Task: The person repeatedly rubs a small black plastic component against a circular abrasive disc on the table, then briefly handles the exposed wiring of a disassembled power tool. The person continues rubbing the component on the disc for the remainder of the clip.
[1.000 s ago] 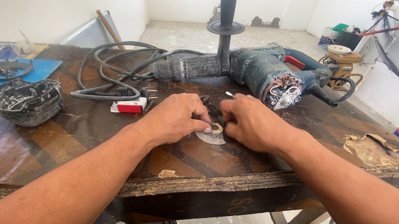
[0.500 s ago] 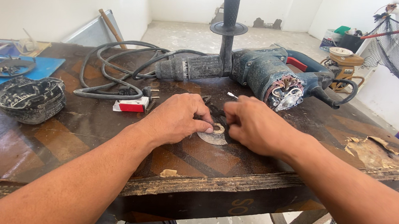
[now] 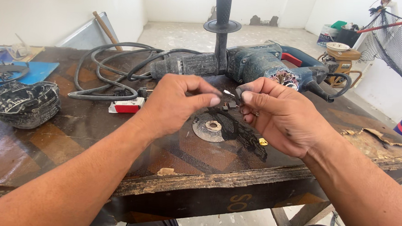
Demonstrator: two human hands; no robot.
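Far left on my counter [image 3: 71, 133] I see one blue sheet [image 3: 38, 72] with one dark disc [image 3: 3, 73] on it, and just in front of that one black housing shell [image 3: 22, 103], open side up. One black power cable [image 3: 111, 69] lies coiled further right, with one red and white block [image 3: 127, 107] at its near edge.

My left hand [image 3: 174, 104] hangs above the counter, fingers curled in and thumb stretched toward the right hand; I cannot tell whether it pinches anything. Between the two hands sits one small dark part [image 3: 231, 105], held up off the counter at the fingertips of my right hand [image 3: 281, 115], which is closed lightly around it with thumb and forefinger. The part is too small for me to read its long axis or which way it points. Directly under it, flat on the counter, lies one round grinding disc [image 3: 213, 126] with a metal hub in the middle.

Behind the hands one rotary hammer [image 3: 254, 65] lies on its side, long axis running left to right, nose to the left, rear handle to the right, its motor end opened toward me. Its one side handle [image 3: 223, 18] stands straight up. One small yellow bit [image 3: 263, 141] lies right of the disc.
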